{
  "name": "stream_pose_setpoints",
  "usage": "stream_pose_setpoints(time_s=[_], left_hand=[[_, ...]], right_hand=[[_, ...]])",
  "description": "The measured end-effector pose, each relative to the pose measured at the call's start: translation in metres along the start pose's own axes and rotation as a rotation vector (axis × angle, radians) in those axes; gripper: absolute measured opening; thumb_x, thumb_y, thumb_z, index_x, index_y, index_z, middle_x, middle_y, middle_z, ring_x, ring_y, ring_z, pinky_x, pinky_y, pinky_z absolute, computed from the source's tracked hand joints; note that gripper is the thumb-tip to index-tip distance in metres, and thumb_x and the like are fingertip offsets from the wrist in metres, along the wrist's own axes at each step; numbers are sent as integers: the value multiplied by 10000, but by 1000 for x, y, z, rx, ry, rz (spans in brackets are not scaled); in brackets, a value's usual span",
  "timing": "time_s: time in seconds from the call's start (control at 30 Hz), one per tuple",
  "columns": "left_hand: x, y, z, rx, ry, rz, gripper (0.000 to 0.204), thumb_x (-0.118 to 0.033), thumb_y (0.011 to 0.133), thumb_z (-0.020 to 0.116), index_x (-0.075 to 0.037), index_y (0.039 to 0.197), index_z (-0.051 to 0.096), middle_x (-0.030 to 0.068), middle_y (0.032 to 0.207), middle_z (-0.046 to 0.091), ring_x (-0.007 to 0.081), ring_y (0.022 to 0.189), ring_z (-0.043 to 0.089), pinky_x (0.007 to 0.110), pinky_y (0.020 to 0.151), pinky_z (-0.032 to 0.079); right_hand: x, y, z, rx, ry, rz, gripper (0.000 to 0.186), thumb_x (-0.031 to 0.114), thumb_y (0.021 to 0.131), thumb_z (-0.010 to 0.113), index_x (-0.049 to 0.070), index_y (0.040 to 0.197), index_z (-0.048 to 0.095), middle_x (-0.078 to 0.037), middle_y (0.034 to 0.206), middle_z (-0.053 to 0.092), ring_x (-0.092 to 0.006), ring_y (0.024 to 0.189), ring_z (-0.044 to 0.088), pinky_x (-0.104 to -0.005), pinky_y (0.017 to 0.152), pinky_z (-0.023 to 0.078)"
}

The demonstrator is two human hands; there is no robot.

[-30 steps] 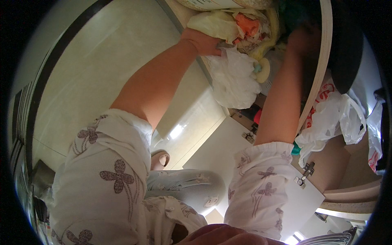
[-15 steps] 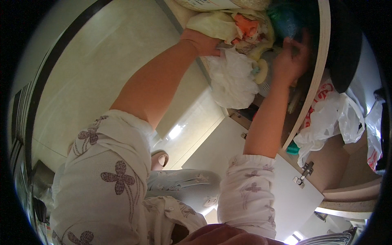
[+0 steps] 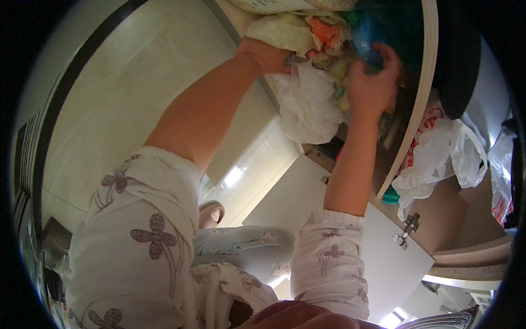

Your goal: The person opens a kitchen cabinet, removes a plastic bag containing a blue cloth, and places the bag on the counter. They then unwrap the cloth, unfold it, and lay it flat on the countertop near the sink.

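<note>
My left hand [image 3: 266, 56] is at the cabinet's edge, closed on a pale yellow plastic bag [image 3: 280, 33]; most of its fingers are hidden under the bag. Its thumb lies against a crumpled white plastic bag [image 3: 309, 104] hanging over the edge. Orange crumpled wrapping [image 3: 325, 33] shows just beyond the yellow bag. Deeper in the cabinet my right hand [image 3: 373, 85] reaches in, slightly blurred, thumb and forefinger curved apart. A shiny blue thing [image 3: 366, 37], too blurred to name, is just past its fingertips, and I see nothing held.
A pale wooden panel edge [image 3: 419, 118] runs along the right of my right forearm. Beyond it are white plastic bags [image 3: 438, 159] with red print. A white cabinet door [image 3: 350, 241] with a metal hinge [image 3: 406, 230] stands open. A large filled bag [image 3: 290, 4] lies at the top.
My right hand has shifted left toward the bags, and its fingers have curled into a wider arc. The blue thing shows more clearly. My left hand has barely moved.
</note>
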State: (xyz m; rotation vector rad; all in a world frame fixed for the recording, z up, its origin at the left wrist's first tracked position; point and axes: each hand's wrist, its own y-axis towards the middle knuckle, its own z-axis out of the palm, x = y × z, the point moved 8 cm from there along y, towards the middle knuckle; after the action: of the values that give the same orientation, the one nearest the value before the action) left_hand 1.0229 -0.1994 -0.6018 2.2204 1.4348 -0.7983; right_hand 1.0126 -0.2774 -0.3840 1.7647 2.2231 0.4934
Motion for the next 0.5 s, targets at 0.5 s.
stream_pose_setpoints(time_s=[0.5], left_hand=[[-1,-2,-10,76,-25,-21,681,-563,759,668,-253,1341,497,33,1418,448,275,1316,413,396,1059,396]], right_hand=[[-39,51,9,81,-15,154,620,178,876,639,101,1423,358,-201,1456,360,-364,1312,399,-464,1074,362]])
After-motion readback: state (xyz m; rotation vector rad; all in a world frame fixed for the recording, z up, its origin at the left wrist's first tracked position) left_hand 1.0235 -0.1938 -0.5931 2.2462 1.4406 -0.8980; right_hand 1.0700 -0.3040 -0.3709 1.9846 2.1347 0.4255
